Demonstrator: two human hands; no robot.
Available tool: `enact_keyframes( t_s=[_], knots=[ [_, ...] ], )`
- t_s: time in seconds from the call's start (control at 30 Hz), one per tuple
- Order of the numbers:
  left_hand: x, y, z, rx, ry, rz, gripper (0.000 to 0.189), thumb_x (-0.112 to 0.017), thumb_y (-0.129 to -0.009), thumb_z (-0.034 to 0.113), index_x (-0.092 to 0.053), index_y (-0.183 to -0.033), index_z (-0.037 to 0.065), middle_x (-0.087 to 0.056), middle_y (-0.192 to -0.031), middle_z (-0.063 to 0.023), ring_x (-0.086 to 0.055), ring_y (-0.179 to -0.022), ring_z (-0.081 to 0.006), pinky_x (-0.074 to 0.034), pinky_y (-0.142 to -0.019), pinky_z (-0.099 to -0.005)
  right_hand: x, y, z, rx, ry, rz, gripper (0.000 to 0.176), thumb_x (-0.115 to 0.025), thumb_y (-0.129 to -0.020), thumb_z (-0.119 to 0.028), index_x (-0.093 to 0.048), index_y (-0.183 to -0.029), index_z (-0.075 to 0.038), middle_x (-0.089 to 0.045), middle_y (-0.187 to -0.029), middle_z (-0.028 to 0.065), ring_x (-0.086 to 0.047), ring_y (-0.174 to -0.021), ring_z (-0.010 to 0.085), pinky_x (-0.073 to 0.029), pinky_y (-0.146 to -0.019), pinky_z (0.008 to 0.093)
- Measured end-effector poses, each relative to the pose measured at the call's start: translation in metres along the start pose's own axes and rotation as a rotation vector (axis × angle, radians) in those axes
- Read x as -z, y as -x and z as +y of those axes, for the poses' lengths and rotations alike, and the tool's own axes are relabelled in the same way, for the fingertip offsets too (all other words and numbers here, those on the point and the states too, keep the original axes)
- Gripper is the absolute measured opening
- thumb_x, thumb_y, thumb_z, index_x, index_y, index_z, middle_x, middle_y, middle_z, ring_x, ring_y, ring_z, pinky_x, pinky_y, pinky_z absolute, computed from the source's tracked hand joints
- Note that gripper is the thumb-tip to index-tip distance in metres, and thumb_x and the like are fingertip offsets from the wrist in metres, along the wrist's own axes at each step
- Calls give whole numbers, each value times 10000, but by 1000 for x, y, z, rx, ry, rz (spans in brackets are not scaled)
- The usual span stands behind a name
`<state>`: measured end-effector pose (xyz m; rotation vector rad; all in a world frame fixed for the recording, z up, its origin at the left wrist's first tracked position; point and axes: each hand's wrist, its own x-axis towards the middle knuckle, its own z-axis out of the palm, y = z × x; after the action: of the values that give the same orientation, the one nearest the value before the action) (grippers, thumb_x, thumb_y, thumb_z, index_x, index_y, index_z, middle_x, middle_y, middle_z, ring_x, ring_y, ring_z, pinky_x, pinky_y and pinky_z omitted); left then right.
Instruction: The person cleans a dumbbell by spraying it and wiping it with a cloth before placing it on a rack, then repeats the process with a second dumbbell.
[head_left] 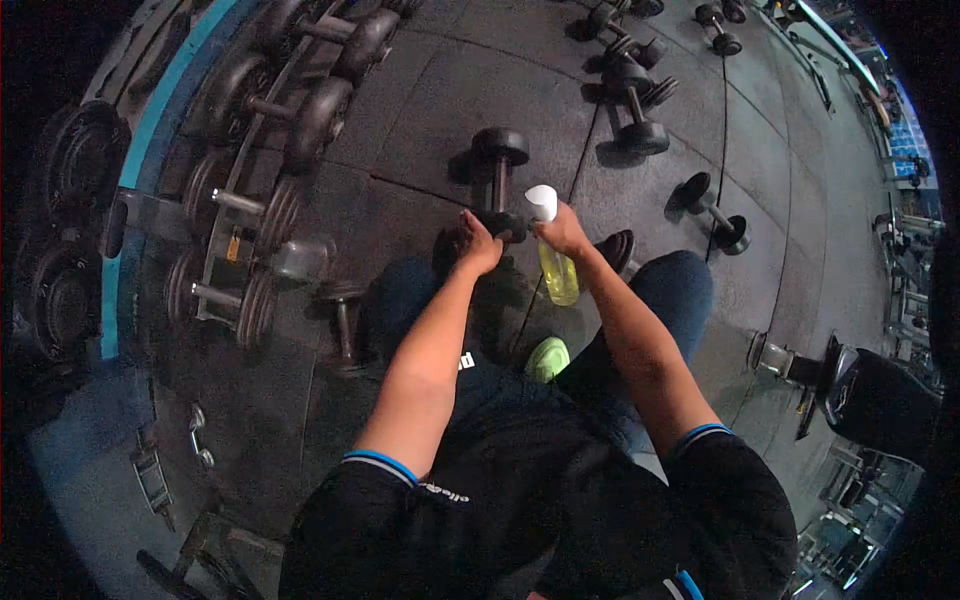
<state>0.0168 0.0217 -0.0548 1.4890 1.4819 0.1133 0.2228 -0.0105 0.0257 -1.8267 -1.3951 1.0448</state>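
Note:
A black dumbbell (501, 185) is in front of me on the dark floor, one round head farther away and the other close to my hands. My left hand (481, 246) is at its near head, fingers and thumb curved against that head's left side. In my right hand (563, 233) is a spray bottle (559, 277), gripped around the neck just under its white spray head. Yellow-green liquid shows through its clear body. The bottle is just right of the dumbbell's near head. Shadow hides part of my left fingertips.
More dumbbells lie on the floor, among them one ahead to the right (636, 110) and one farther right (716, 215). A rack (240, 200) with large dumbbells runs along the left. My bent knee (680, 290) and a bright green shoe (547, 359) are close by. A padded bench (880, 400) stands at right.

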Motion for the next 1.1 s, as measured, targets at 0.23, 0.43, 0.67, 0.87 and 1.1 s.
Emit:
enact_keyframes(
  t_s=[0.23, 0.43, 0.67, 0.87, 1.1],
  knots=[
    [-1, 5, 2, -70, 115, 10, 1232, -685, -936, 523, 203, -1555, -65, 91, -1673, -301, 29, -1565, -425, -107, -1278, -461, -3, 67, -32, -58, 72, 14, 444, -746, -756, -185, -616, -1145, -17, -715, -1001, 173, -703, -951, 303, -533, -852, 415],
    [15, 11, 3, -84, 201, -76, 1226, -675, -938, 526, 192, -1548, -89, 130, -1660, -318, 87, -1565, -412, -51, -1281, -481, -7, 86, -35, -132, 106, 71, 584, -778, -731, -203, -604, -1268, -57, -693, -1199, 220, -650, -1149, 409, -511, -962, 457],
    [3, -5, -8, -113, 131, -67, 1238, -660, -933, 562, 205, -1552, -71, 156, -1659, -307, 82, -1560, -433, -61, -1277, -519, 35, 75, -50, -113, -98, 101, 585, -784, -743, -119, -580, -1289, -59, -690, -1172, 153, -655, -1130, 328, -500, -978, 412],
    [0, 1, 2, -64, 77, -24, 1247, -669, -920, 578, 156, -1551, -112, 130, -1670, -293, 103, -1563, -407, -8, -1282, -474, 150, 62, -116, -8, 92, 200, 407, -827, -830, -133, -618, -1172, -65, -650, -1057, 21, -610, -984, 157, -517, -871, 351],
    [32, 20, 15, -11, -13, -69, 1184, -634, -927, 602, 89, -1590, -60, -53, -1682, -283, -131, -1553, -436, -164, -1262, -535, 263, 54, -141, 64, 120, 295, 261, -803, -866, -116, -681, -1086, -49, -718, -1005, 18, -674, -938, 134, -541, -835, 308]
  ],
)
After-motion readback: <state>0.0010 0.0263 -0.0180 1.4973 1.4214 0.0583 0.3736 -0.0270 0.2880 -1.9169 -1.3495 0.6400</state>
